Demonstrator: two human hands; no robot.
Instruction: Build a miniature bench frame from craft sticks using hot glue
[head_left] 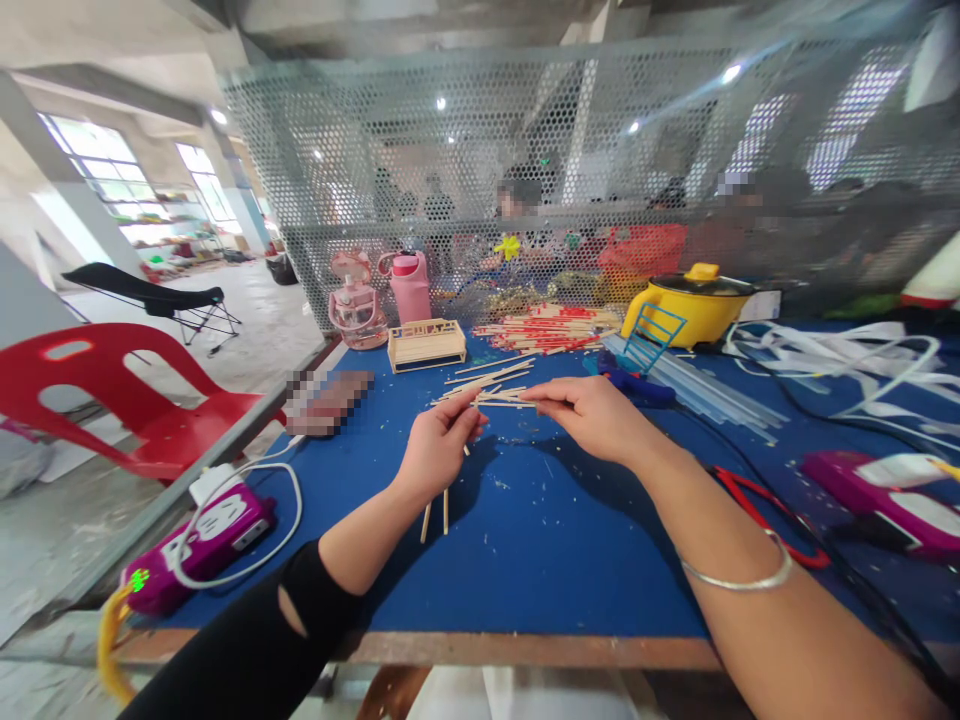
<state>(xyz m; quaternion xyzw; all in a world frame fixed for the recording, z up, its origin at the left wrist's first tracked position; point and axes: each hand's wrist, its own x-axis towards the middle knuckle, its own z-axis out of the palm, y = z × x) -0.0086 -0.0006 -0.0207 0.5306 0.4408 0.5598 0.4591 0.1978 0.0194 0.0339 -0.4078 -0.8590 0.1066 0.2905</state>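
My left hand (436, 445) is closed, thumb and fingers pinched together over the blue table; whatever sits between the fingertips is hidden. Below it, thin wooden sticks (446, 512) lie on the tabletop. My right hand (592, 412), with its fingertips pinched, meets the end of a thin wooden stick at the loose pile of wooden sticks (495, 380) between the hands. Behind the pile stands a small wooden stick frame (426, 346), shaped like an open rack. A blue-handled tool (634, 385), perhaps a glue gun, lies beyond my right wrist with a blue wire stand (654, 338).
Red-tipped sticks (551, 328) are heaped at the back near a yellow pot (686, 305). Clear glue-like rods (697, 385), white strips (840, 360) and red-handled pliers (772, 515) lie right. Purple power strips (199, 540) with cables, pink bottles (409, 285) and a perforated screen (450, 150) border the table.
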